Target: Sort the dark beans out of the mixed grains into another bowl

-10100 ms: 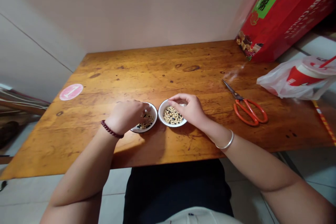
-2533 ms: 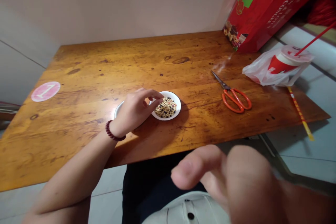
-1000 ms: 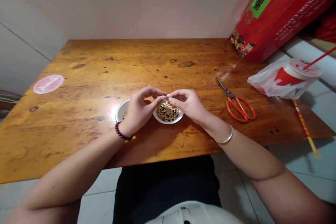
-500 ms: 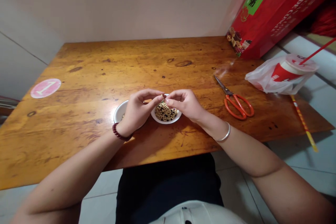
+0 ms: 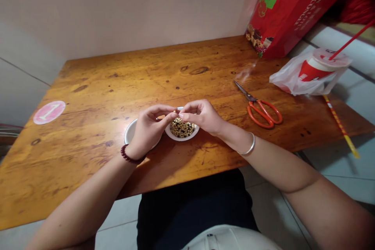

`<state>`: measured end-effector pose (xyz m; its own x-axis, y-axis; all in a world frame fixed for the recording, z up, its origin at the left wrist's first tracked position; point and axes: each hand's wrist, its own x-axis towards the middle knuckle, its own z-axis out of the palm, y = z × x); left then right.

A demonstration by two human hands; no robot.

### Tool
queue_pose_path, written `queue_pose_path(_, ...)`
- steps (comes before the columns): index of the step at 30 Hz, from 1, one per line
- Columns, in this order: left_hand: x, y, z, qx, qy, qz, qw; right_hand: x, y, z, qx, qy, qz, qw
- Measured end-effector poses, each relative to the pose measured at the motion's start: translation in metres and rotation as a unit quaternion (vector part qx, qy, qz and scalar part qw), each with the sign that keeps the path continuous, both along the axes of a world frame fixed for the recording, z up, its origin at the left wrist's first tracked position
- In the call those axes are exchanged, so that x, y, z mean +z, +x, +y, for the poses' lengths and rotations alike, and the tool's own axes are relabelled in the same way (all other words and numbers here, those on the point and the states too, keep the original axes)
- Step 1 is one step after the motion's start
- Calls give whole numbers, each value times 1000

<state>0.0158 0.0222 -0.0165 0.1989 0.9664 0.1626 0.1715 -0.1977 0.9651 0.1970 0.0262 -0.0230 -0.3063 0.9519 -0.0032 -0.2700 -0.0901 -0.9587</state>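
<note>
Wooden surface (image 5: 211, 93) with visible grain and dark knots, its varnish glossy enough to throw back a patch of light. The right bowl (image 5: 179, 139) and left bowl (image 5: 129, 132) are smooth, white and hard, with a glazed look. Small, smooth beads (image 5: 183, 129) have a slight sheen. The scissors (image 5: 252, 98) pair dull grey metal blades with smooth orange handles that look plastic-coated. A thin, crinkled, translucent plastic bag (image 5: 288, 77) wraps a smooth red-and-white cup (image 5: 316, 70), apparently paper. The bangle (image 5: 250, 146) is polished, silvery metal; the bracelet (image 5: 125, 155) has dark, shiny beading. Matt, smooth wall (image 5: 146, 8); dark, matt cloth trousers (image 5: 190, 203).
</note>
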Motion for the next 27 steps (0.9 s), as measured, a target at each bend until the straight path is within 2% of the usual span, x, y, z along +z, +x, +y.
queue_pose_path(13, -1, -1, -1, 0, -17, -23, 1000, 3, 1, 0, 33, -29, 37, 998)
queue_pose_path(27, 0, -1, 0, -1, -11, 14, 1000, 2, 2, 0, 48, -36, 46, 997)
